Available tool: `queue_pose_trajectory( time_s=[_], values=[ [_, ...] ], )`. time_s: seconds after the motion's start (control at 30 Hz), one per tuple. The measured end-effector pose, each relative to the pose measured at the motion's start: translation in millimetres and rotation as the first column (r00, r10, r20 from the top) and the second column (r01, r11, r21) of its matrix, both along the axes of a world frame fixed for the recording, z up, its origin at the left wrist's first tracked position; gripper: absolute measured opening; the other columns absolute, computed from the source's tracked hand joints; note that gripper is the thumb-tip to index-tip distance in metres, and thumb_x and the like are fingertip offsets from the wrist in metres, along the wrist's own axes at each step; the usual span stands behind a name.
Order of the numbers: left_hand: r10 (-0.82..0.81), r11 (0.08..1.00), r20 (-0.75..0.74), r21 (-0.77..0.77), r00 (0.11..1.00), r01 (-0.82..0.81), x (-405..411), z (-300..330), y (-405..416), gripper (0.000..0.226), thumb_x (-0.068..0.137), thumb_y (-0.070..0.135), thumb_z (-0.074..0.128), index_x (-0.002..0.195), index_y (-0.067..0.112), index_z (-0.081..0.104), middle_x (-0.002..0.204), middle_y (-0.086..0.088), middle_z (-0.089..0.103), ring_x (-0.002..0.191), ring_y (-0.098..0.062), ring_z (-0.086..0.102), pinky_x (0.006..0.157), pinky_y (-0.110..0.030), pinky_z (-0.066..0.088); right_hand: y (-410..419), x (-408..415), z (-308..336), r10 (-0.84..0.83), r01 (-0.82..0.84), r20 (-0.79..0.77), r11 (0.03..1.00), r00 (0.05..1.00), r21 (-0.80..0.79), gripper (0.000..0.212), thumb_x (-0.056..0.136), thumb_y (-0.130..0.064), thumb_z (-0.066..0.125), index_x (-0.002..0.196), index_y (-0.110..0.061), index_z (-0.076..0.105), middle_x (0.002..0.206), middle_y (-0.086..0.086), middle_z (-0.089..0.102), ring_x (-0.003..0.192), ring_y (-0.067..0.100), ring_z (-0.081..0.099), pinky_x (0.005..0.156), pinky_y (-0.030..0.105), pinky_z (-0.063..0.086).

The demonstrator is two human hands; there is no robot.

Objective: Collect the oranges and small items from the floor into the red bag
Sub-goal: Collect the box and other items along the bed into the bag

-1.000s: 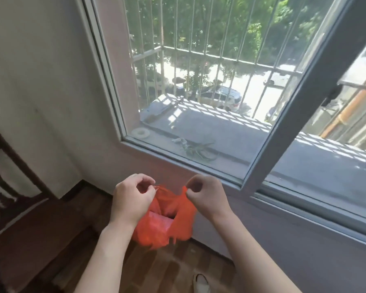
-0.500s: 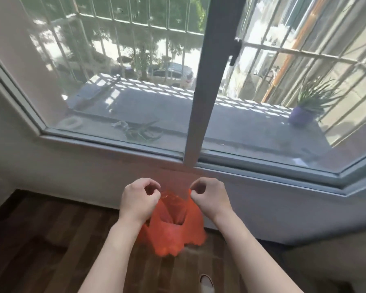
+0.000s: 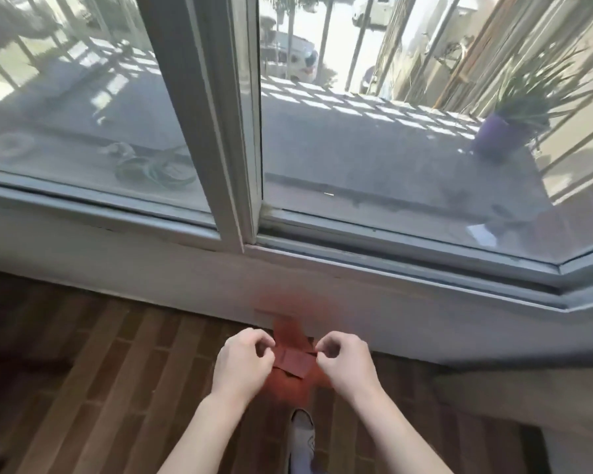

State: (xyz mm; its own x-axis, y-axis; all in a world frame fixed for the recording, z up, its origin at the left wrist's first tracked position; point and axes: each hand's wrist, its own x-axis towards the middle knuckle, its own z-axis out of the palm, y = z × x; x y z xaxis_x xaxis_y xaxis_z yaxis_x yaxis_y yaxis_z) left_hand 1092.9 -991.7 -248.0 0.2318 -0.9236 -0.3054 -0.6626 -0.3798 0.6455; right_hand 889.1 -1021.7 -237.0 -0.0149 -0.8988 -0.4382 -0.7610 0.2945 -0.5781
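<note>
Window sill now higher, wood floor [image 3: 83,371] nearer — red bag [image 3: 293,367] lower, blurred, both hands still pinching

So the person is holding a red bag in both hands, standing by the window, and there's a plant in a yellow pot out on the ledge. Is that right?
Nearly. The head view shows the pot is purple, not yellow. The rest holds: the left hand and right hand both pinch the red bag by the window.

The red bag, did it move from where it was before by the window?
Yes. The red bag, pinched by the left hand and right hand, now hangs lower, below the window sill near the floor, and to the right.
</note>
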Motion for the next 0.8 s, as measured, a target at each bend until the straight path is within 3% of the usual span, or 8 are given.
queue_pose_trajectory(
  time_s=[0.1,0.33,0.47,0.7,0.8],
  values=[
    [-0.001,1.000,0.025,0.023,1.000,0.000,-19.7,-38.6,-1.6,0.014,0.080,0.019,0.069,0.081,0.033,0.072,0.085,0.017,0.067,0.079,-0.008,0.063,0.075,-0.029,0.051,-0.3,-16.9,-44.4,-0.007,0.007,0.006,0.999,1.000,0.033,0.021,0.079,-0.013,0.067,0.070,-0.031,0.067,0.073,-0.013,0.069,0.072,0.000,0.063,0.064,0.008,0.042],
    [-0.006,0.994,0.061,0.106,0.998,0.000,-40.3,-127.5,-15.7,0.014,0.082,0.020,0.068,0.085,0.033,0.074,0.088,0.016,0.069,0.096,-0.012,0.060,0.085,-0.032,0.052,-3.8,-38.8,-147.9,-0.124,0.115,0.079,0.987,0.989,0.112,0.022,0.083,-0.007,0.062,0.079,-0.027,0.070,0.072,-0.007,0.068,0.063,0.001,0.058,0.062,0.014,0.044],
    [0.000,0.992,0.058,0.130,0.998,-0.008,-44.0,-172.8,-22.1,0.018,0.084,0.015,0.068,0.088,0.032,0.074,0.091,0.015,0.068,0.100,-0.016,0.060,0.087,-0.034,0.051,-6.6,-38.2,-199.5,-0.138,0.115,0.123,0.978,0.983,0.174,0.027,0.085,-0.003,0.062,0.083,-0.028,0.073,0.087,-0.011,0.074,0.078,0.000,0.065,0.071,0.014,0.046],
    [-0.013,0.991,0.045,0.134,0.999,0.006,-37.4,-234.9,-29.2,0.020,0.086,0.010,0.066,0.089,0.027,0.076,0.098,0.006,0.074,0.100,-0.021,0.060,0.084,-0.037,0.052,-23.7,-32.2,-252.2,-0.163,0.116,0.186,0.964,0.969,0.240,0.038,0.084,0.006,0.055,0.087,-0.027,0.073,0.098,-0.003,0.075,0.090,0.012,0.070,0.081,0.018,0.049],
    [0.027,0.991,0.000,0.134,1.000,-0.027,-35.4,-253.1,-31.7,0.024,0.085,0.008,0.067,0.082,0.032,0.071,0.094,0.006,0.072,0.098,-0.022,0.063,0.086,-0.041,0.054,-26.7,-31.1,-264.1,-0.163,0.107,0.199,0.958,0.966,0.265,0.036,0.083,0.003,0.060,0.090,-0.030,0.074,0.101,-0.003,0.077,0.093,0.014,0.071,0.078,0.018,0.048]
  ],
)
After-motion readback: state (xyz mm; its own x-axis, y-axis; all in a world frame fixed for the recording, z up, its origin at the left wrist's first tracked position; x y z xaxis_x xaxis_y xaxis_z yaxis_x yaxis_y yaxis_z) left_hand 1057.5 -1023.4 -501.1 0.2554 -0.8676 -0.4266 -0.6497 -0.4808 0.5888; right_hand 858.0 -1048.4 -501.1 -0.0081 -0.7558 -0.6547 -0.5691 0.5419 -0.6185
